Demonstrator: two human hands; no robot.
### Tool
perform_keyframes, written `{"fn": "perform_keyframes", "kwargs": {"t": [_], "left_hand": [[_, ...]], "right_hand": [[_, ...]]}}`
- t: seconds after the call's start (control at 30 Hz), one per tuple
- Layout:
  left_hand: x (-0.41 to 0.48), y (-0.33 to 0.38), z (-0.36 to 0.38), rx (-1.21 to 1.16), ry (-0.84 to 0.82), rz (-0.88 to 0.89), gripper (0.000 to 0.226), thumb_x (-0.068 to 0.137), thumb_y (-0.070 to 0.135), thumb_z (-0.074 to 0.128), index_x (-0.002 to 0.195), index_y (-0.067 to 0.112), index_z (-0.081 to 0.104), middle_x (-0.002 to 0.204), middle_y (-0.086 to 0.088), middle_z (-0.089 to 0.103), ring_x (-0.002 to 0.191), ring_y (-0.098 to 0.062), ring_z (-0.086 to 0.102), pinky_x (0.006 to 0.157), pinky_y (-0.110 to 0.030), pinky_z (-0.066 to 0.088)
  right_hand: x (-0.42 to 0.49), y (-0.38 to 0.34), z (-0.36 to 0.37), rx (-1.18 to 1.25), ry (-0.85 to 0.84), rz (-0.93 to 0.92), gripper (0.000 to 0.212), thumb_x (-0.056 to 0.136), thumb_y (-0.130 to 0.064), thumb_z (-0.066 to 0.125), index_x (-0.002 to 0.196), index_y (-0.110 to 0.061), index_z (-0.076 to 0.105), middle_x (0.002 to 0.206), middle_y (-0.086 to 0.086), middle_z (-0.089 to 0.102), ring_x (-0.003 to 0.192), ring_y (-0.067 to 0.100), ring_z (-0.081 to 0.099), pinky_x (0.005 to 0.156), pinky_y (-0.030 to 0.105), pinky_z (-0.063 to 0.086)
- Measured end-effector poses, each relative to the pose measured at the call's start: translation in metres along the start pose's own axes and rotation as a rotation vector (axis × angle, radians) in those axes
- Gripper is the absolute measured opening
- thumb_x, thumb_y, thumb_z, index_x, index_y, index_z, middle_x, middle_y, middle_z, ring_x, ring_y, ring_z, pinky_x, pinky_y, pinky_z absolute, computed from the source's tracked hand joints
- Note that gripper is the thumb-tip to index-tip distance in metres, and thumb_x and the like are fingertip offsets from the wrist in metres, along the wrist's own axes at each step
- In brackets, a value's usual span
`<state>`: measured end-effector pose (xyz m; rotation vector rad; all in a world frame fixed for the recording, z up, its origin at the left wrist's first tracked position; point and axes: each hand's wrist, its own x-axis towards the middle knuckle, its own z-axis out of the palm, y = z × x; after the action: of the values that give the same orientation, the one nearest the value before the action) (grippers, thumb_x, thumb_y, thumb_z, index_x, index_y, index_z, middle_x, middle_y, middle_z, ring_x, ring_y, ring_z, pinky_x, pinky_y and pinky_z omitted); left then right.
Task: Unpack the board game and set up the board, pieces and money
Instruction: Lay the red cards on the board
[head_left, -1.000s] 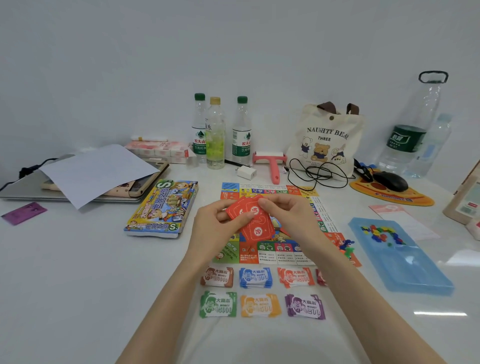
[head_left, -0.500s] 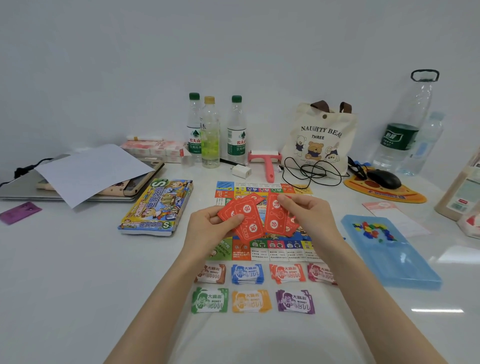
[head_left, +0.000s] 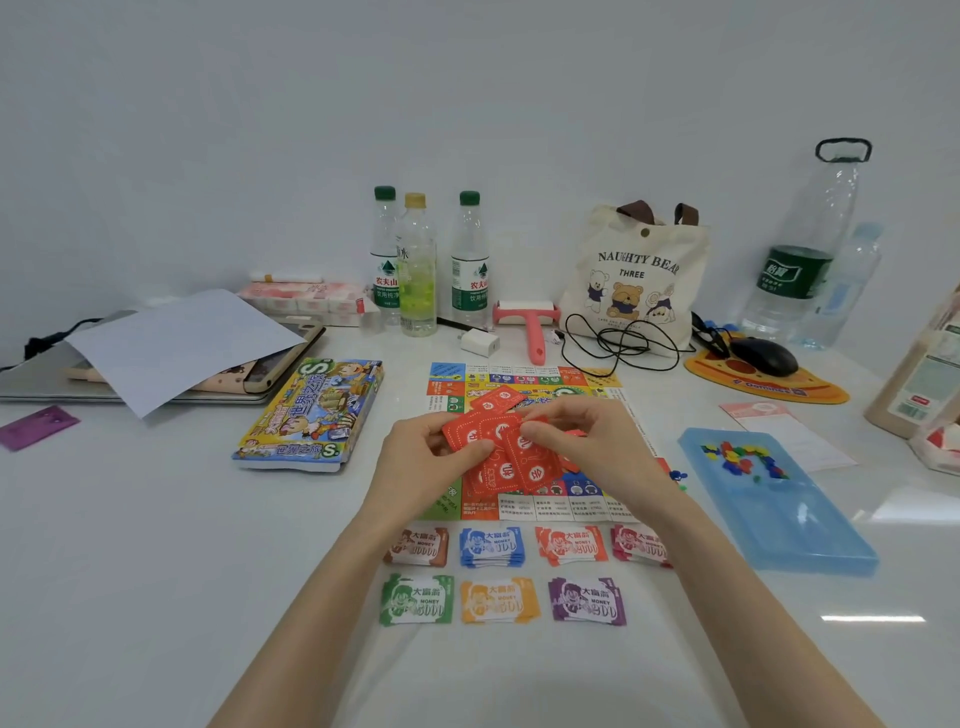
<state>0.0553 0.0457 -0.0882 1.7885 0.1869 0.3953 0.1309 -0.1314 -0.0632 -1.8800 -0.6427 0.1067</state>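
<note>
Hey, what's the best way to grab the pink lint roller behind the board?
Take the lint roller by its straight handle, reaching from the near side over the board. It lies flat with the handle pointing toward you and the roller head at the far end, beside the cable.

The left grip (head_left: 421, 462) and right grip (head_left: 597, 447) are bare, as are both slender forearms (head_left: 322, 597) behind them.

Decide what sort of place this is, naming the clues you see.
Probably an office or study desk: a closed laptop, a computer mouse on its mat and a charger plug sit on the tabletop.
</note>
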Motion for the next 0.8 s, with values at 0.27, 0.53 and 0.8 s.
{"fn": "perform_keyframes", "kwargs": {"t": [0.27, 0.53, 0.8], "left_hand": [[-0.006, 0.01, 0.0, -0.03, 0.123, 0.076, 0.044, 0.081, 0.019, 0.076, 0.118, 0.028, 0.054, 0.09, 0.002, 0.07, 0.071, -0.009, 0.071, 0.058, -0.028, 0.059], [-0.003, 0.009, -0.003, 0.014, 0.072, 0.071, 0.014, 0.084, 0.013, 0.071, 0.084, 0.027, 0.071, 0.091, 0.006, 0.071, 0.067, -0.008, 0.069, 0.05, -0.017, 0.05], [-0.005, 0.016, 0.003, -0.204, 0.075, -0.054, 0.003, 0.084, 0.02, 0.071, 0.081, 0.02, 0.069, 0.079, 0.005, 0.071, 0.06, -0.004, 0.068, 0.051, -0.018, 0.052]], "right_hand": [[-0.005, -0.006, 0.005, 0.273, 0.11, 0.101, 0.005, 0.082, -0.013, 0.075, 0.087, -0.015, 0.073, 0.079, 0.004, 0.075, 0.075, 0.016, 0.073, 0.061, 0.026, 0.058], [-0.004, -0.009, 0.013, 0.54, 0.35, 0.191, 0.009, 0.083, -0.015, 0.074, 0.091, -0.017, 0.071, 0.079, 0.002, 0.076, 0.072, 0.01, 0.072, 0.06, 0.022, 0.056], [-0.009, -0.008, 0.035, 0.556, 0.368, 0.144, 0.007, 0.083, -0.014, 0.073, 0.089, -0.014, 0.07, 0.081, 0.006, 0.076, 0.078, 0.016, 0.073, 0.067, 0.028, 0.059]]}}
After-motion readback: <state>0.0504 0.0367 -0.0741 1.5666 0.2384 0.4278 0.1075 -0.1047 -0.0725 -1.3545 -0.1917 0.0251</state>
